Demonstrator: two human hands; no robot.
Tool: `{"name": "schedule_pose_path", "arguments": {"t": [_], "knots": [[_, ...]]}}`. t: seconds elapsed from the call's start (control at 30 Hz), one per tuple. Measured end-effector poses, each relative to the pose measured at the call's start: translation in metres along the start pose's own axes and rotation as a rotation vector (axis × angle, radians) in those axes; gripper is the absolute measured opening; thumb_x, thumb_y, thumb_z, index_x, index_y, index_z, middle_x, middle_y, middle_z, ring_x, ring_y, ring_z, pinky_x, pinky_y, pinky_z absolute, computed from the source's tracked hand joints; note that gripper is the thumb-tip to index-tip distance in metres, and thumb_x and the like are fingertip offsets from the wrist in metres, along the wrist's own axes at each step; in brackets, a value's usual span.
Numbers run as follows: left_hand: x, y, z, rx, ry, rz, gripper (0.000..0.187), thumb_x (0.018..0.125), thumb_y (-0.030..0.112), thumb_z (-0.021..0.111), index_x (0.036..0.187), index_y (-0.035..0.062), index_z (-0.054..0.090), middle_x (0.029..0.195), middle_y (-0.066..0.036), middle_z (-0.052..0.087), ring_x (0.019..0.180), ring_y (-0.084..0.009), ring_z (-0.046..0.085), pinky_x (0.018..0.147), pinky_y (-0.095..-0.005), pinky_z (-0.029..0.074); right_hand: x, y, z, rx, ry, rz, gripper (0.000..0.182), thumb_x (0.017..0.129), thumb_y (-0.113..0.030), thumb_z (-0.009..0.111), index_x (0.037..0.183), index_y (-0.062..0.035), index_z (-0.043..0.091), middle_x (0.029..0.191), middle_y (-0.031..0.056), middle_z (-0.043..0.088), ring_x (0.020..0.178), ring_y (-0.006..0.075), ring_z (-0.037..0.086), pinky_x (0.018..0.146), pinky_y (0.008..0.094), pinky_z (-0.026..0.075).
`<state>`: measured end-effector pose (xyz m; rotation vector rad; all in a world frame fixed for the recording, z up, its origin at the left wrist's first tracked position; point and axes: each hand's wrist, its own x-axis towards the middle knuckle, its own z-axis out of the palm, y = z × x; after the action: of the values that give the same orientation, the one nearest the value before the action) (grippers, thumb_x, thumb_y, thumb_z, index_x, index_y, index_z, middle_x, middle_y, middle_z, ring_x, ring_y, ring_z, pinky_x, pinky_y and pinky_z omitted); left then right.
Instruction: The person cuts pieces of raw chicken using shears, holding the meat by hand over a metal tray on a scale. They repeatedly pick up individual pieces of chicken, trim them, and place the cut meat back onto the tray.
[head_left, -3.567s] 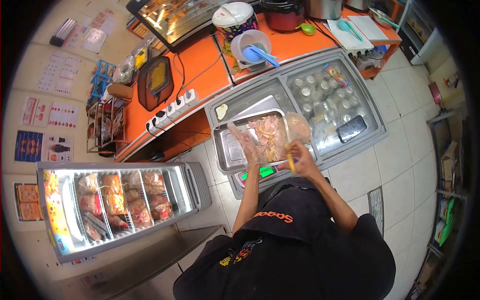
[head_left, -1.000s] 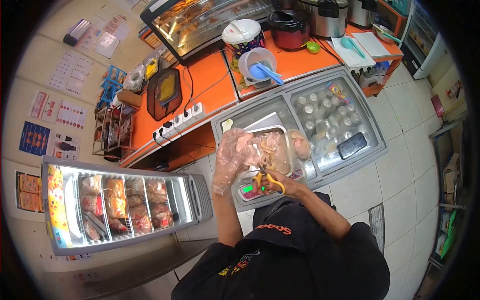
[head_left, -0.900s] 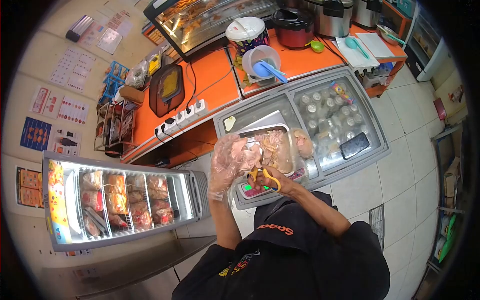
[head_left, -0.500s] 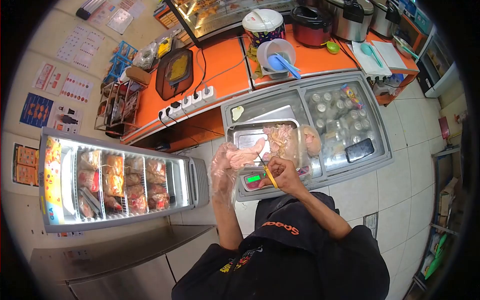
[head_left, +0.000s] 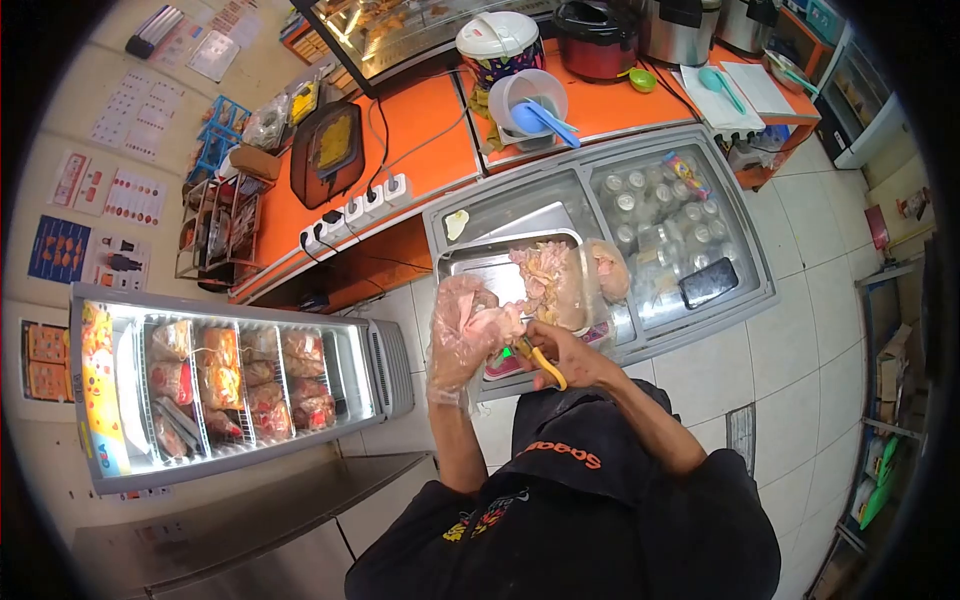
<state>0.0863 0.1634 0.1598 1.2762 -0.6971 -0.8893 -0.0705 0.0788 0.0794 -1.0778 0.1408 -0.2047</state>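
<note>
Above the near edge of the glass-topped freezer [head_left: 735, 312], I record the left hand [head_left: 456, 338] in a clear plastic glove, fingers closed on a piece of raw meat [head_left: 488, 326]. I find the right hand [head_left: 564, 352] bare, its fingers clamped on the yellow handles of the scissors [head_left: 548, 370]; the blades are directed at the piece, and I cannot tell whether they touch it. Just beyond both hands sits a metal tray [head_left: 465, 262], with more meat [head_left: 545, 280] heaped in its right part. A scale [head_left: 505, 354], partly hidden, shows a green-lit display beneath the hands.
</note>
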Motion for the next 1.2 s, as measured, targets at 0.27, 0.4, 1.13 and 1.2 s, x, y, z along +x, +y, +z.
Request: {"name": "schedule_pose_path", "arguments": {"t": [0.27,0.4,1.13,1.2], "knots": [[-0.035,0.039,-0.011,0.187,0.178,0.186,0.064,0.067,-0.008,0.075,0.119,0.0059,0.041,0.089,-0.008,0.057,0.079,-0.0135,0.057,0.069,-0.0249,0.049,0.024,0.001,0.011,0.089,-0.448,0.052,0.049,0.074,-0.028,0.078,0.102,-0.0058,0.044,0.091,0.0022,0.053,0.079,0.0103,0.048,0.072,0.0246,0.041],[-0.052,0.047,-0.014,0.1,0.156,0.213,0.063,0.068,-0.008,0.073,0.12,0.0058,0.04,0.089,-0.009,0.058,0.079,-0.0142,0.058,0.068,-0.0247,0.049,0.038,0.005,0.029,0.144,-0.583,-0.001,0.062,0.073,-0.048,0.075,0.108,-0.0062,0.044,0.095,0.0033,0.053,0.08,0.011,0.046,0.073,0.0254,0.041],[-0.023,-0.01,-0.076,-0.061,-0.133,0.02,0.032,0.083,0.024,0.06,0.104,0.0,0.057,0.084,-0.003,0.06,0.063,-0.0033,0.052,0.052,-0.0136,0.036,0.063,0.007,0.069,0.11,-0.012,-0.051,0.044,0.063,-0.014,0.087,0.089,-0.0044,0.053,0.074,-0.0046,0.054,0.067,0.0025,0.048,0.059,0.0196,0.038],[-0.026,-0.005,-0.06,-0.03,0.006,-0.007,0.021,0.086,0.015,0.053,0.1,0.0,0.055,0.08,0.0,0.056,0.062,-0.0018,0.048,0.053,-0.0155,0.035,0.061,0.015,0.062,0.084,0.026,-0.062,0.042,0.062,-0.015,0.087,0.082,-0.0053,0.052,0.068,-0.0053,0.053,0.064,0.0012,0.046,0.058,0.0186,0.036]]}}
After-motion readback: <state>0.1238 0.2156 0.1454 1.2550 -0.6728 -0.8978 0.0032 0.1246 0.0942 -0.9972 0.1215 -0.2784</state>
